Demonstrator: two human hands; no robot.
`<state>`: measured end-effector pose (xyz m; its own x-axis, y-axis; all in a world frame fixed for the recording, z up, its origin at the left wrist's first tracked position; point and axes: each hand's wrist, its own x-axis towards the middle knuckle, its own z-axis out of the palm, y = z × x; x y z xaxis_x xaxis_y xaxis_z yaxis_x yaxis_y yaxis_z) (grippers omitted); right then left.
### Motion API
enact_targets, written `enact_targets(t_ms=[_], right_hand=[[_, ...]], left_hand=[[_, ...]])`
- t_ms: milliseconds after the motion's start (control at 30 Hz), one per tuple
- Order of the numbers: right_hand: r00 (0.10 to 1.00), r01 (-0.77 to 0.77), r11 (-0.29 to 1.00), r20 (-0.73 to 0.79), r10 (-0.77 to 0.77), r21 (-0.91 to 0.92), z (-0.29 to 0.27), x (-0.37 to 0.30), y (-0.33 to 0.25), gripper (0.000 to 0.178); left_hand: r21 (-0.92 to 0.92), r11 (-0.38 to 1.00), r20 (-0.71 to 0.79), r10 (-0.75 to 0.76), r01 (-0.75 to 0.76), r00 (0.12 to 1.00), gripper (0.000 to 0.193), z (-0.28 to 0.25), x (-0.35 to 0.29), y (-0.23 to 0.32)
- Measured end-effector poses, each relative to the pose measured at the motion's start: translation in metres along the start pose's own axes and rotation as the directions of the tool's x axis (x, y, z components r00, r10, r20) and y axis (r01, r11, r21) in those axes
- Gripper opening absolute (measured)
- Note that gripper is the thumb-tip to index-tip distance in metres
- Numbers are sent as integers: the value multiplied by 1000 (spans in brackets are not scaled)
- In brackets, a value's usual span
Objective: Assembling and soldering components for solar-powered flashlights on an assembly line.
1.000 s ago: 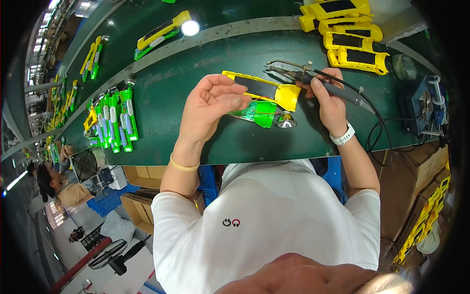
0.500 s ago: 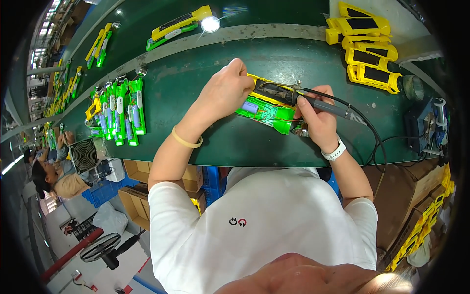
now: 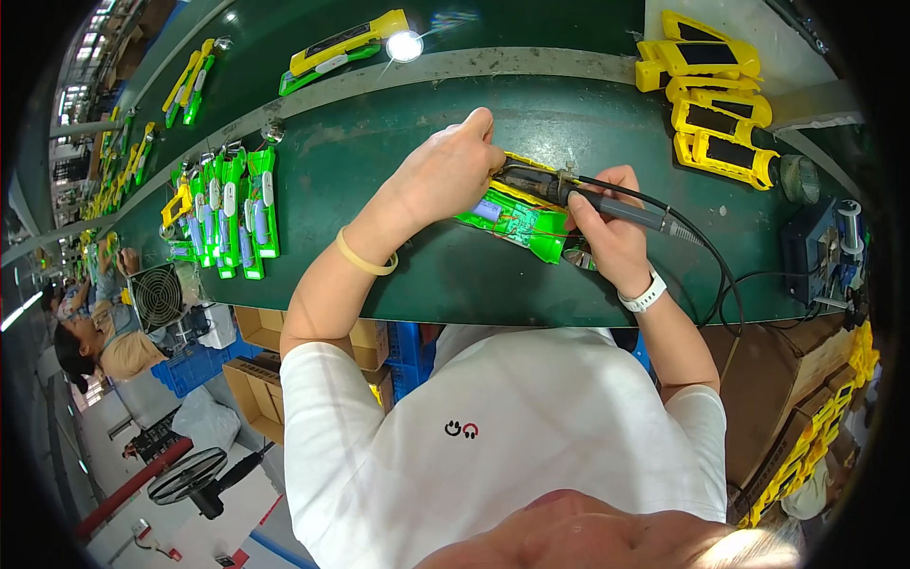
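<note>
My right hand (image 3: 614, 237) is wrapped round the dark handle of a soldering iron (image 3: 621, 211), which points left over a flashlight-like lamp body lying in two halves. Of these, the yellow shell half (image 3: 517, 159) lies on the far side, partly behind the iron. Nearer to me, the green shell half (image 3: 548, 245) holds a blue cylindrical battery (image 3: 486, 211) and a green circuit board, with thin red wires. My left hand (image 3: 445, 173) is pinched at the left end of the yellow shell; its fingertips and anything between them are hidden, as is the iron's tip.
Several green lamp bodies with batteries (image 3: 227, 213) lie at the left on the green bench (image 3: 379, 133). Yellow shells (image 3: 706, 114) are piled at the far right. A soldering station (image 3: 810, 251) stands at the right, its cable looping beside my right arm. A closed-up lamp (image 3: 346, 47) lies beyond the metal rail.
My left hand has shifted a little to the right along the yellow shell, closer to the iron. The iron and my right hand have moved slightly left.
</note>
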<state>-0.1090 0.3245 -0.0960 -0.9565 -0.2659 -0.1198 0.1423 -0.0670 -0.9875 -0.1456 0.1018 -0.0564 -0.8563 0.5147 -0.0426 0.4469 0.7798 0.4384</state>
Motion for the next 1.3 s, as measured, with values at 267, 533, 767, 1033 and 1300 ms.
enact_targets(t_ms=[267,533,767,1033,1300], right_hand=[[998,12,999,-64,-14,-32,0,0,-7,24],[814,491,851,-445,-373,186,-105,-9,-18,18],[945,241,967,-245,-215,79,-111,15,-14,25],[822,490,869,-367,-434,69,-151,-13,-45,33],[911,361,926,-170,-376,-115,-133,16,-15,38]], left_hand=[[3,1000,17,-17,17,1000,1,2,2,0],[39,999,18,-24,23,1000,5,-3,-2,6],[50,999,44,-19,17,999,2,-6,2,15],[85,995,52,-64,60,997,7,-5,-1,17],[110,994,59,-18,11,998,8,-3,1,10]])
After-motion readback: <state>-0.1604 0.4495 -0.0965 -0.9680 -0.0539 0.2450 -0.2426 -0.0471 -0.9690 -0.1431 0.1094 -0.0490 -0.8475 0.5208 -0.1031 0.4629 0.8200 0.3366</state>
